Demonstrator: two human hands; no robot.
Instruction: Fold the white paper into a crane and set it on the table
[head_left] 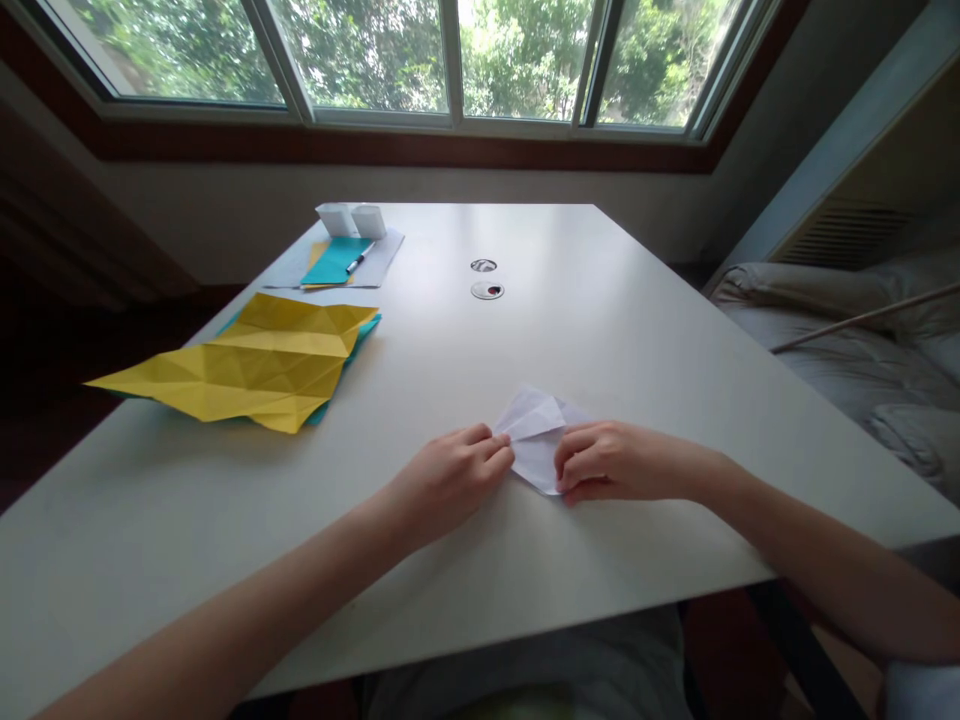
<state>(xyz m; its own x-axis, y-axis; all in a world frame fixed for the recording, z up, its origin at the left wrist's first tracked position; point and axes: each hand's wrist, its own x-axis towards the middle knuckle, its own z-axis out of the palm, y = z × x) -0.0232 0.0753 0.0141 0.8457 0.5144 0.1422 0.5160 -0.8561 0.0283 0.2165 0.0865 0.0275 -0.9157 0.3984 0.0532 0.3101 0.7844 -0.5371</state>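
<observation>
A small folded sheet of white paper (534,455) lies on the table near its front edge, with a raised flap and creases on top. My left hand (461,470) pinches its left corner, the thumb and fingers closed on it. On the right side, my right hand (604,462) has curled fingers closed on the paper's edge. The fingertips partly cover both sides of the sheet.
Yellow creased paper (277,355) rests over teal paper (366,335) on the left. Behind it are teal and white sheets, a pen (360,258) and two small white paper boxes (351,220). Two round discs (487,290) lie mid-table (600,340).
</observation>
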